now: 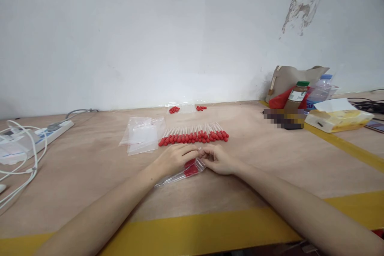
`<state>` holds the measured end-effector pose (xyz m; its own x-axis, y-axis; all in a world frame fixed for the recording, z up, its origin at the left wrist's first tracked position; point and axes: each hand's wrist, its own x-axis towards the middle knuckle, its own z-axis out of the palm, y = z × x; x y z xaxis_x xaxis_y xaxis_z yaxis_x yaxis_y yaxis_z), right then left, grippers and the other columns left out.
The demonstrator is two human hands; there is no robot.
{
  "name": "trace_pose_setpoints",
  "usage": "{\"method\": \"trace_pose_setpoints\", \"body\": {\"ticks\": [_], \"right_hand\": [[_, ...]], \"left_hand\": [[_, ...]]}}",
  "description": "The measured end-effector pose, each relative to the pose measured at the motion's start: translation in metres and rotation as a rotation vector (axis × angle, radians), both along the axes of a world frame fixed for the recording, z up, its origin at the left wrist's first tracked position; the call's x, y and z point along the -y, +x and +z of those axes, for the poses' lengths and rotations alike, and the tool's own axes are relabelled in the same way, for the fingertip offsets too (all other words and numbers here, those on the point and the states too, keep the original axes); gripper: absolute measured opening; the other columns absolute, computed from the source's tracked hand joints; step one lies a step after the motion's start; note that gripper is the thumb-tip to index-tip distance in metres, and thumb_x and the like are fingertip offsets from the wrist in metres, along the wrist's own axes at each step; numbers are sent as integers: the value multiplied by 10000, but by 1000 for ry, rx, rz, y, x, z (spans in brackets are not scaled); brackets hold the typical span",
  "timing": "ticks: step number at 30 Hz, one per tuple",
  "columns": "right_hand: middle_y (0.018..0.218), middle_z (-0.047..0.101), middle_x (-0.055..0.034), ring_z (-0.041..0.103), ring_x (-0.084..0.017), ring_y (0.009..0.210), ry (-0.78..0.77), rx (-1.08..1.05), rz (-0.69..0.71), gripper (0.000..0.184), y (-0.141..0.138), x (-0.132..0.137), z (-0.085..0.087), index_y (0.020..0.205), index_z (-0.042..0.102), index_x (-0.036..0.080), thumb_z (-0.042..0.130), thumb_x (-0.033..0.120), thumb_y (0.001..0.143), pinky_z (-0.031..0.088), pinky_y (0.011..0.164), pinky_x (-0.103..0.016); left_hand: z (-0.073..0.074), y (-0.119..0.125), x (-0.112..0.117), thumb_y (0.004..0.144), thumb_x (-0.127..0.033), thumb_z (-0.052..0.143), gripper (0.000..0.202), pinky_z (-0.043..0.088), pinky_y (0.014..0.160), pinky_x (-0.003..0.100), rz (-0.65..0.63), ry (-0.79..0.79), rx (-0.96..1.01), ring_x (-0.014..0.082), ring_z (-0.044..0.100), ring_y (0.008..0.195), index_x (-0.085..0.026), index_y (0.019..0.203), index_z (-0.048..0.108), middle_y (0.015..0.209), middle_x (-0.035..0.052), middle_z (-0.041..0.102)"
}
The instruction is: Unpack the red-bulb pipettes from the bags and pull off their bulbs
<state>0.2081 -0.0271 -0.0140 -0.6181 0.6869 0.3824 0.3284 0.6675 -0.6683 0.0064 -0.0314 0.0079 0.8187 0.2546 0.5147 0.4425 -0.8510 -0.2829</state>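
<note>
My left hand (175,159) and my right hand (218,159) meet at the middle of the wooden table (90,184), fingers pinched on the top edge of a small clear plastic bag (183,173). The bag lies flat and holds red-tipped droppers. Just beyond my hands lies a row of several red-tipped droppers (194,136), red bulbs toward me. A pile of empty clear bags (142,135) lies left of that row.
Two small groups of red bulbs (174,109) lie in clear bags near the wall. A white power strip with cables (33,138) sits at the left. A paper bag, bottles (297,95) and a tissue pack (337,118) stand at the right. Yellow tape (192,234) lines the near edge.
</note>
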Motion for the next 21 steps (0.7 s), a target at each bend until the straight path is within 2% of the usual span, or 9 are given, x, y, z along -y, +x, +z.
{"method": "trace_pose_setpoints", "body": {"ticks": [2,4,8,10,12,16,21], "right_hand": [[678,596,13,516,-97,603,-34,-21,-53,157,-3,0,-6,840,621,166,480,192,777,378,569,-199],[645,577,21,491,-90,571,-59,-13,-81,192,-5,1,-9,895,628,170,478,198,779,363,548,-195],[571,484,45,411,-77,527,-105,28,-51,182,-6,2,-7,887,636,165,523,243,767,313,501,-185],[561,447,50,389,-74,530,-128,32,-30,179,-7,2,-5,866,638,162,540,272,764,300,498,-183],[569,437,51,383,-72,538,-156,26,-25,195,-8,2,-3,850,634,155,565,309,753,296,498,-182],[590,448,56,395,-72,544,-199,7,-3,288,-6,2,-4,889,616,159,651,352,679,299,491,-177],[628,496,41,416,-73,555,-271,-35,-29,276,-4,1,-7,883,610,142,663,302,664,326,499,-180]], "left_hand": [[1,0,1,888,-144,384,188,468,720,293,-15,28,14,165,595,848,-161,948,561,983,59,636],[5,-3,3,891,-148,371,206,467,755,297,-5,-42,47,165,585,895,-175,984,554,994,61,625],[14,-16,15,862,-265,461,243,450,842,298,93,-433,137,171,544,995,-197,1093,499,1065,57,581],[15,-26,23,799,-360,550,413,433,881,332,131,-601,115,201,522,1037,-203,1168,451,1136,67,547],[11,-34,30,745,-411,602,570,420,905,369,164,-705,97,232,502,1073,-209,1234,393,1200,82,514],[-1,-39,31,759,-390,587,583,423,914,363,201,-820,193,224,500,1089,-214,1263,353,1237,81,496],[-6,-28,25,775,-337,572,492,441,892,346,164,-838,277,211,522,1058,-210,1221,408,1193,74,527]]}}
